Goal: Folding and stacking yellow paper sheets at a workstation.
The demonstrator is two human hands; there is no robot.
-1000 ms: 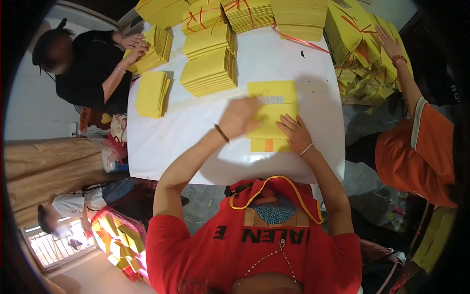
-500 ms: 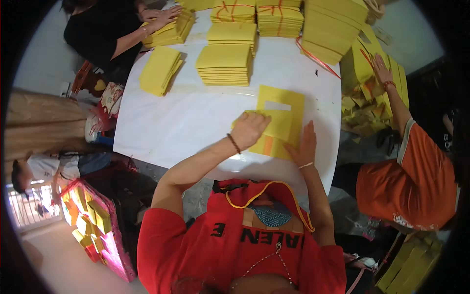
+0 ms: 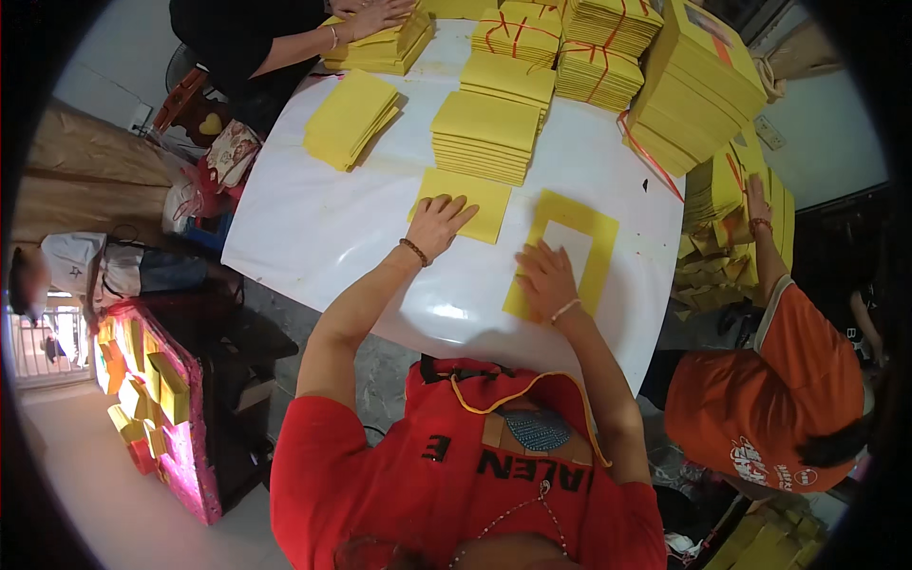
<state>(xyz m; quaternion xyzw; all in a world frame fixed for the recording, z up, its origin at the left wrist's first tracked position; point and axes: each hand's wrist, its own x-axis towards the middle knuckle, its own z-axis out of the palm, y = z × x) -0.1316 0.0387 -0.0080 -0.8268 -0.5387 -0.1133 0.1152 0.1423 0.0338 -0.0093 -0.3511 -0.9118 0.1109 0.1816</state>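
NEAR: glossy white tabletop [image 3: 285, 223] | NEAR-RIGHT: right hand [image 3: 548, 280] flat, fingers extended, unclenched, on yellow rectangular sheet [image 3: 598, 255] with smooth white panel [image 3: 570, 239] | CENTRE: left hand [image 3: 440, 226] palm down, fingers spread, unclenched, on flat yellow packet [image 3: 486, 209] | BEYOND: square-edged, layered yellow stack [image 3: 483, 133] | FAR: red-tied yellow bundles [image 3: 597, 81]

The person wears a short-sleeved red shirt [image 3: 366, 484] with black lettering [image 3: 491, 464]. Just above that lettering, a blue dotted patch [image 3: 537, 432] sits inside curving yellow trim [image 3: 484, 410]; below it hangs a beaded necklace [image 3: 498, 524]. Well above it, a brown bracelet [image 3: 414, 251] rings the left wrist [image 3: 407, 262], a pale band [image 3: 567, 310] the right wrist [image 3: 572, 321].
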